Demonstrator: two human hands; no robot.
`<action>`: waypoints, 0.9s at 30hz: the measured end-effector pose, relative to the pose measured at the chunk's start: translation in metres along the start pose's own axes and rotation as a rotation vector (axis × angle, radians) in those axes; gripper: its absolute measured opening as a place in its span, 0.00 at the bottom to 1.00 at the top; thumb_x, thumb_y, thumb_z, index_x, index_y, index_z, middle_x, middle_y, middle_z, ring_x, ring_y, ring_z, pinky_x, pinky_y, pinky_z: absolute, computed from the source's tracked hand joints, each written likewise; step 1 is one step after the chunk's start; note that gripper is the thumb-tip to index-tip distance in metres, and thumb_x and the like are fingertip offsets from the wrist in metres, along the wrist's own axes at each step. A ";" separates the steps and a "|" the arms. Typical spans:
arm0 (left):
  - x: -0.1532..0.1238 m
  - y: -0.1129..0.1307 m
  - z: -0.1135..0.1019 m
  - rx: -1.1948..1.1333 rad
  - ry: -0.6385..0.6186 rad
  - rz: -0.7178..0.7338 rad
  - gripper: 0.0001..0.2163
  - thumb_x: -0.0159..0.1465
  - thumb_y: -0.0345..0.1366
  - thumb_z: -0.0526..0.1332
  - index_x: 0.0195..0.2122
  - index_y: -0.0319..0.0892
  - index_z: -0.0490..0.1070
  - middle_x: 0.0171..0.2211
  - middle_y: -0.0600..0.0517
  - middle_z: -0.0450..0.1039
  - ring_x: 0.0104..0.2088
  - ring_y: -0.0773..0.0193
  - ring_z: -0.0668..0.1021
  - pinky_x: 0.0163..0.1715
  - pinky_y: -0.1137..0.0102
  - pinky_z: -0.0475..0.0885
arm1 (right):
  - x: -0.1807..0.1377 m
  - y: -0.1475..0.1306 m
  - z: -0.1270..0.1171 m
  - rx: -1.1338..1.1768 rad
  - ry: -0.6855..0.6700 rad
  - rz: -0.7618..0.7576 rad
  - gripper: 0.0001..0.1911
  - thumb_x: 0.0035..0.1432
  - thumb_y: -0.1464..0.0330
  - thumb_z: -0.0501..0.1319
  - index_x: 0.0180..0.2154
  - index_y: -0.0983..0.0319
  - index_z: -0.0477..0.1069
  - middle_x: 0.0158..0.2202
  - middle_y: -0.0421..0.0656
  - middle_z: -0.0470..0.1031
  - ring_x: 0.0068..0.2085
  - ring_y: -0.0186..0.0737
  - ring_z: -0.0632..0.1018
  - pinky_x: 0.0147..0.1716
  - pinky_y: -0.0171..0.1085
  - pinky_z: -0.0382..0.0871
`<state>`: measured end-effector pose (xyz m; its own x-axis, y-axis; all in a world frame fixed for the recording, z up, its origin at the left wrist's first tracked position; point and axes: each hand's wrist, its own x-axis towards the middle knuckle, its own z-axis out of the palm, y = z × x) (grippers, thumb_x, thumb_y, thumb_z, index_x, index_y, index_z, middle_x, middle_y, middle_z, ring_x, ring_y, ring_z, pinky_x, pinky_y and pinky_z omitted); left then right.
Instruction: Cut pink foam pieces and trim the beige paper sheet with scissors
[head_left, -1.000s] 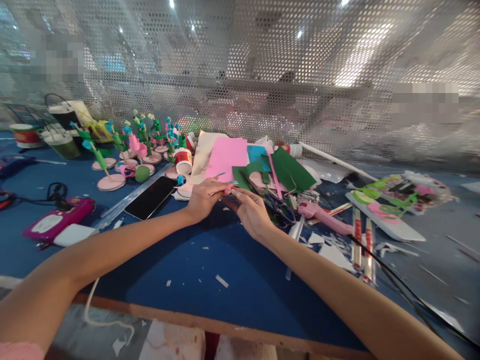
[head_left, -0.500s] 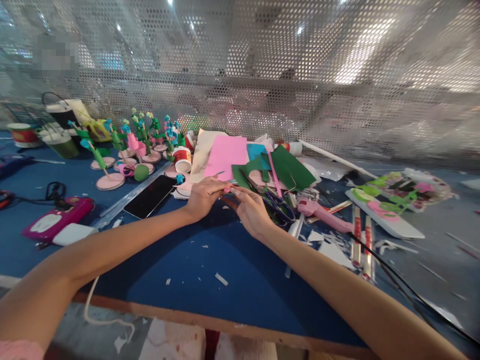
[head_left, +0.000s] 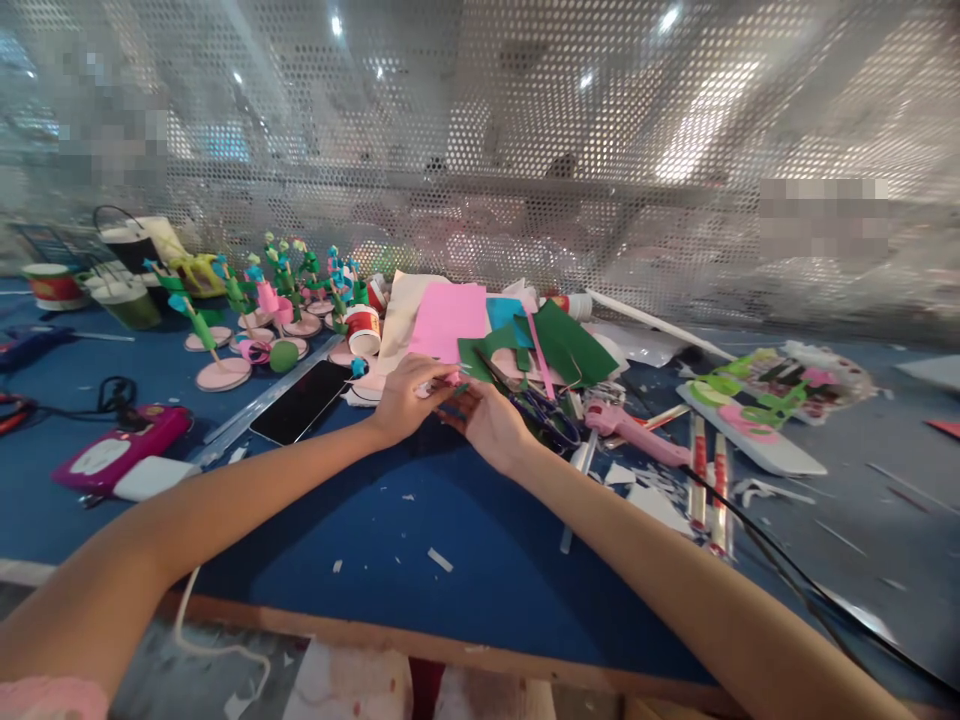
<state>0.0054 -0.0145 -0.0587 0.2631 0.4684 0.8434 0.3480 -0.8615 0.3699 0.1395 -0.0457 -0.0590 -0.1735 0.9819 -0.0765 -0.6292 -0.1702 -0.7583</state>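
Note:
Over the middle of the blue table, my left hand (head_left: 409, 400) pinches a small pink paper piece (head_left: 453, 378) between thumb and fingertips. My right hand (head_left: 495, 425) meets it there, its fingers curled in close to the piece; whatever they grip is too small to make out. Just behind the hands lies a pink paper sheet (head_left: 450, 315), with green paper (head_left: 574, 345) to its right. A pair of scissors (head_left: 551, 420) rests by my right hand. Left of my left hand is a black phone (head_left: 300, 402).
Several paper flowers on round pink bases (head_left: 223, 374) stand at the left. A magenta device (head_left: 124, 450) lies nearer. On the right are a pink glue gun (head_left: 637, 432) with a black cable, and a white tray (head_left: 750, 430). Perforated metal mesh (head_left: 480, 150) rises behind.
My right hand has turned slightly and its fingers have shifted lower around the small pink piece. My left hand keeps its pinch. The whole view has moved a little.

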 end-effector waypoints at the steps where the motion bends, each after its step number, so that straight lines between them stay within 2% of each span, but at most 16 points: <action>1: 0.000 -0.001 0.000 -0.002 0.006 0.001 0.08 0.55 0.35 0.60 0.36 0.40 0.73 0.32 0.48 0.75 0.35 0.63 0.74 0.37 0.67 0.70 | 0.000 0.000 0.000 -0.004 -0.004 0.005 0.05 0.47 0.69 0.57 0.26 0.59 0.72 0.25 0.38 0.75 0.30 0.35 0.74 0.34 0.37 0.70; 6: -0.001 -0.004 -0.001 -0.022 0.008 -0.073 0.09 0.55 0.33 0.61 0.37 0.39 0.72 0.33 0.47 0.74 0.37 0.62 0.74 0.39 0.66 0.69 | -0.001 -0.002 0.001 0.018 0.011 0.039 0.11 0.50 0.69 0.51 0.23 0.61 0.71 0.23 0.40 0.75 0.30 0.37 0.75 0.37 0.40 0.69; 12: 0.001 -0.008 -0.002 -0.069 0.064 -0.202 0.12 0.54 0.31 0.62 0.40 0.41 0.71 0.34 0.50 0.74 0.36 0.64 0.74 0.40 0.68 0.69 | -0.005 -0.008 0.008 0.039 0.117 0.094 0.15 0.51 0.73 0.47 0.24 0.65 0.71 0.26 0.45 0.76 0.31 0.38 0.76 0.37 0.40 0.70; 15: 0.002 -0.012 -0.001 -0.080 0.100 -0.258 0.13 0.53 0.30 0.62 0.41 0.41 0.71 0.33 0.50 0.73 0.34 0.66 0.74 0.38 0.70 0.69 | -0.006 -0.007 0.007 0.018 0.092 0.083 0.17 0.52 0.73 0.46 0.27 0.67 0.72 0.29 0.48 0.77 0.31 0.39 0.76 0.37 0.40 0.70; 18: 0.001 -0.017 0.000 -0.079 0.138 -0.303 0.10 0.52 0.29 0.62 0.37 0.41 0.72 0.33 0.50 0.72 0.34 0.66 0.74 0.38 0.70 0.69 | -0.006 -0.004 0.005 -0.008 0.077 0.067 0.17 0.53 0.73 0.46 0.28 0.68 0.73 0.30 0.48 0.77 0.31 0.39 0.76 0.37 0.39 0.69; 21: 0.000 -0.022 0.001 -0.108 0.159 -0.356 0.08 0.51 0.29 0.62 0.34 0.40 0.73 0.34 0.50 0.73 0.36 0.65 0.74 0.40 0.68 0.69 | -0.006 -0.003 0.005 -0.030 0.081 0.070 0.16 0.52 0.74 0.47 0.27 0.68 0.74 0.30 0.48 0.77 0.32 0.39 0.76 0.37 0.38 0.69; 27: -0.002 -0.029 0.003 -0.171 0.168 -0.421 0.10 0.51 0.26 0.61 0.35 0.39 0.73 0.37 0.48 0.75 0.39 0.63 0.75 0.44 0.65 0.69 | -0.008 -0.005 0.008 -0.055 0.072 0.076 0.18 0.52 0.74 0.46 0.26 0.68 0.74 0.28 0.48 0.77 0.32 0.39 0.76 0.36 0.38 0.69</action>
<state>-0.0020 0.0100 -0.0722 -0.0232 0.7573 0.6526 0.2364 -0.6302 0.7396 0.1381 -0.0534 -0.0499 -0.1632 0.9700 -0.1802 -0.5732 -0.2419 -0.7829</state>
